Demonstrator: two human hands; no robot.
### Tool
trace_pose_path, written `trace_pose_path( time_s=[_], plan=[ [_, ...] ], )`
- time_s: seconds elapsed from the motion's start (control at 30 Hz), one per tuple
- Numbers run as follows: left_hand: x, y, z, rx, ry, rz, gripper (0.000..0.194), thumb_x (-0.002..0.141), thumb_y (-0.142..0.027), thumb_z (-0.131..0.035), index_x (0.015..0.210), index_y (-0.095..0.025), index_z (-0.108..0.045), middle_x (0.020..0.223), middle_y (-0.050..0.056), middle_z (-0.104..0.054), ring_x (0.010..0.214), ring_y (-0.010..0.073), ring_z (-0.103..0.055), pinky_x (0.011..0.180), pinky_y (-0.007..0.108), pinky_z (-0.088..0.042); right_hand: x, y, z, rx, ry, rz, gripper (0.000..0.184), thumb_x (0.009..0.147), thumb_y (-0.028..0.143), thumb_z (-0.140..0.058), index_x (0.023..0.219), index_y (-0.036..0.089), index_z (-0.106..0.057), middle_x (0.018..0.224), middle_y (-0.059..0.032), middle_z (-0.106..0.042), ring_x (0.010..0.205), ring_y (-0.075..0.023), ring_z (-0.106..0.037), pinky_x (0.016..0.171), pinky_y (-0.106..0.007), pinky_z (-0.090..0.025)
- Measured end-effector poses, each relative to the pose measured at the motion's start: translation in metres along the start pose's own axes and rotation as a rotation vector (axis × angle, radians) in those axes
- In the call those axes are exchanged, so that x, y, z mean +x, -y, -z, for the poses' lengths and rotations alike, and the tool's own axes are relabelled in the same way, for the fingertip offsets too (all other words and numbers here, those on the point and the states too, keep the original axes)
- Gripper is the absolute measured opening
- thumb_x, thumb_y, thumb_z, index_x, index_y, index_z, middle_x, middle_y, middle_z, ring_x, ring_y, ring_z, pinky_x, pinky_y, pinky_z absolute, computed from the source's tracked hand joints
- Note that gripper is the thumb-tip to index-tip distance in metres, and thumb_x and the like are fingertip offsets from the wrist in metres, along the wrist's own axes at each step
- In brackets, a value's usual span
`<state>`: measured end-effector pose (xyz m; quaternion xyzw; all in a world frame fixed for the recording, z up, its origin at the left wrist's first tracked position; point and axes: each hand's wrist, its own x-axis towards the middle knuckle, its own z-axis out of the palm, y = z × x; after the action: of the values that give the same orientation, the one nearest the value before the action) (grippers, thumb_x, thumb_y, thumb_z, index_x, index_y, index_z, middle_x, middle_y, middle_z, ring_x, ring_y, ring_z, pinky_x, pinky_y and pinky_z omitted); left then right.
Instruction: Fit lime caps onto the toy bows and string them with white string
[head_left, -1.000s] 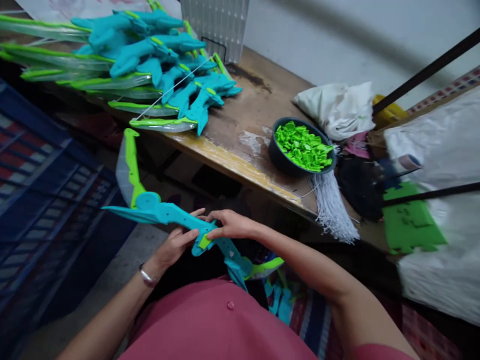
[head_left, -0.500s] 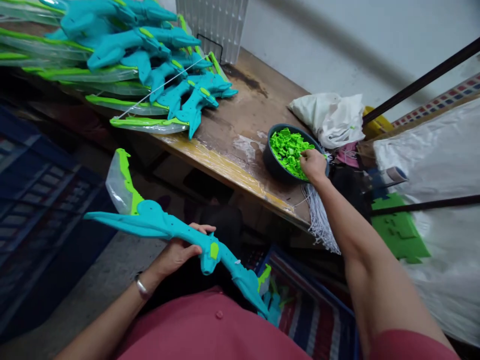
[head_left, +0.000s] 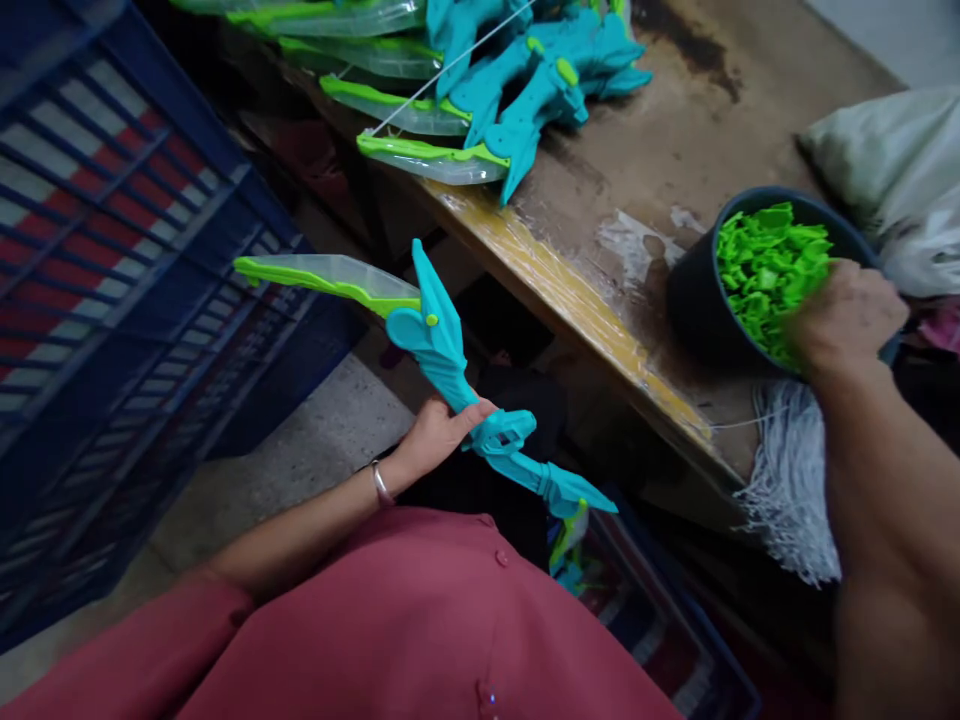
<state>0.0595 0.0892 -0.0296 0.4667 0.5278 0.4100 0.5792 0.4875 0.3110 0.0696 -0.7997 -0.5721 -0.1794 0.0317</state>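
Observation:
My left hand (head_left: 433, 436) is closed around the middle of a teal toy bow (head_left: 442, 352) with a green and clear limb, held over my lap beside the wooden table. My right hand (head_left: 844, 318) reaches into a dark bowl (head_left: 694, 300) full of small green plastic pieces (head_left: 765, 265) at the table's near edge. Its fingers are curled down into the pieces, and what they hold is hidden.
A pile of finished teal and green bows (head_left: 487, 80) lies on the wooden table (head_left: 637, 170) at the top. A bundle of white strings (head_left: 791, 480) hangs off the table edge. A blue crate (head_left: 112, 260) stands on the left. A white bag (head_left: 892, 160) lies at the right.
The camera has swung down and left. My left hand has turned the bow more upright. My right hand, which left the bow a second ago, stays in the bowl of green pieces.

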Motion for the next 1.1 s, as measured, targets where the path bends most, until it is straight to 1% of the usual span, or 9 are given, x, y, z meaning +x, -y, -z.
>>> trace_pose_path(
  time_s=[0.13,0.23,0.3,0.37,0.47,0.57,0.67,0.83,1.1],
  plan=[
    [-0.005,0.005,0.003,-0.033,-0.035,0.038,0.033,0.091,-0.048,-0.064,0.082,-0.016,-0.066,0.077,0.001,-0.066,0.074,0.0163,-0.059,0.073,0.029,-0.047,-0.021,0.013,0.026,0.19,-0.058,-0.004,0.032,0.088,0.003,-0.066,0.12,0.004,-0.071,0.108,-0.0295,-0.073,0.106,-0.0284,-0.071,0.076,-0.045,-0.043],
    [-0.009,0.008,0.005,-0.083,0.004,0.05,0.028,0.085,-0.043,-0.071,0.091,-0.015,-0.068,0.085,0.002,-0.069,0.079,0.0171,-0.061,0.076,0.029,-0.049,-0.073,0.042,0.052,0.744,-0.024,-0.04,0.026,0.076,0.003,-0.074,0.101,0.013,-0.072,0.087,-0.0143,-0.075,0.074,-0.0187,-0.071,0.067,-0.035,-0.05],
    [-0.011,0.011,0.006,-0.117,0.014,0.062,0.031,0.08,-0.04,-0.076,0.096,-0.015,-0.067,0.091,0.005,-0.071,0.084,0.0188,-0.063,0.08,0.03,-0.051,-0.127,0.067,0.068,1.122,0.092,0.022,0.024,0.072,0.007,-0.078,0.091,0.018,-0.067,0.077,-0.0049,-0.072,0.065,-0.0165,-0.069,0.065,-0.032,-0.053],
    [-0.012,0.014,0.007,-0.17,0.034,0.078,0.035,0.077,-0.038,-0.08,0.097,-0.014,-0.064,0.093,0.006,-0.07,0.086,0.0196,-0.064,0.082,0.033,-0.052,-0.186,0.091,0.08,1.323,0.257,0.093,0.027,0.071,0.02,-0.082,0.091,0.021,-0.065,0.077,-0.0014,-0.071,0.066,-0.0176,-0.07,0.065,-0.032,-0.056],
    [-0.015,0.018,0.009,-0.285,0.072,0.075,0.042,0.071,-0.033,-0.084,0.1,-0.014,-0.059,0.096,0.006,-0.069,0.088,0.0196,-0.063,0.085,0.036,-0.053,-0.262,0.121,0.088,1.442,0.53,0.111,0.024,0.082,0.032,-0.077,0.101,0.023,-0.068,0.089,-0.0028,-0.075,0.078,-0.0192,-0.073,0.074,-0.035,-0.06],
    [-0.018,0.02,0.01,-0.318,0.076,0.056,0.044,0.069,-0.027,-0.083,0.101,-0.015,-0.056,0.098,0.006,-0.067,0.091,0.02,-0.062,0.087,0.037,-0.052,-0.308,0.139,0.083,1.407,0.556,0.182,0.014,0.087,0.034,-0.073,0.096,0.024,-0.07,0.095,-0.0051,-0.074,0.089,-0.0216,-0.071,0.083,-0.039,-0.059],
    [-0.02,0.021,0.012,-0.282,0.062,0.056,0.041,0.069,-0.027,-0.082,0.099,-0.015,-0.056,0.097,0.006,-0.065,0.091,0.0206,-0.061,0.086,0.037,-0.051,-0.327,0.148,0.075,1.329,0.415,0.26,0.008,0.091,0.033,-0.07,0.093,0.026,-0.07,0.101,-0.006,-0.07,0.098,-0.0232,-0.067,0.088,-0.041,-0.057],
    [-0.019,0.024,0.014,-0.283,0.065,0.038,0.042,0.069,-0.028,-0.082,0.099,-0.016,-0.056,0.095,0.004,-0.064,0.089,0.0198,-0.06,0.085,0.036,-0.05,-0.329,0.154,0.067,1.223,0.29,0.383,0.006,0.094,0.031,-0.066,0.096,0.028,-0.07,0.095,-0.0047,-0.069,0.101,-0.0255,-0.063,0.092,-0.046,-0.054],
    [-0.019,0.023,0.016,-0.239,0.076,0.014,0.036,0.073,-0.03,-0.081,0.096,-0.016,-0.056,0.091,0.003,-0.063,0.085,0.0184,-0.058,0.081,0.035,-0.05,-0.32,0.158,0.069,1.158,0.297,0.427,0.007,0.094,0.03,-0.065,0.094,0.028,-0.072,0.09,-0.0045,-0.07,0.1,-0.0263,-0.061,0.092,-0.047,-0.052]
  ],
)
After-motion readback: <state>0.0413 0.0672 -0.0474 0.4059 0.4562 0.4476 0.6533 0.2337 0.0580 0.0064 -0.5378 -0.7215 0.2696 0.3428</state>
